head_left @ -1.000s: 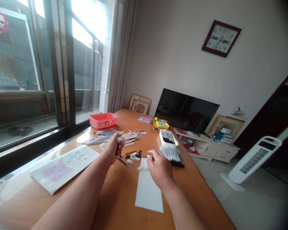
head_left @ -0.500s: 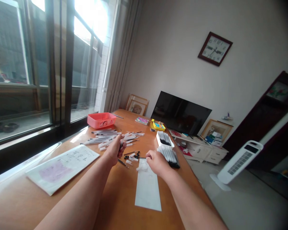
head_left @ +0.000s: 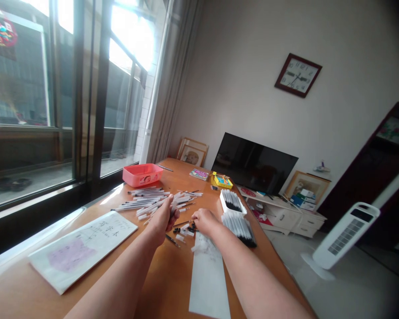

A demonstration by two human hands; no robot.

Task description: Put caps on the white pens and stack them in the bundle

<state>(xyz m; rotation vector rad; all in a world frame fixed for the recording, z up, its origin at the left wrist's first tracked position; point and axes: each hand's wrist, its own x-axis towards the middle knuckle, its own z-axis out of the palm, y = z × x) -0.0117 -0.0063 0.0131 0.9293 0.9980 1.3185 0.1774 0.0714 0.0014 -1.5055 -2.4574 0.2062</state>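
Presently, I have the left hand (head_left: 162,220) curled tight around a small greyish piece (head_left: 173,213), thumb uppermost, its forearm slanting in from the lower left beside the loose pens (head_left: 139,201). My right hand (head_left: 204,221) reaches palm down, back toward the camera, fingers bent at the small black parts (head_left: 193,227) beyond the paper strip (head_left: 209,279); whether they pinch one, I cannot tell from this view.

Bright window (head_left: 130,37), pale grey wall (head_left: 239,71)
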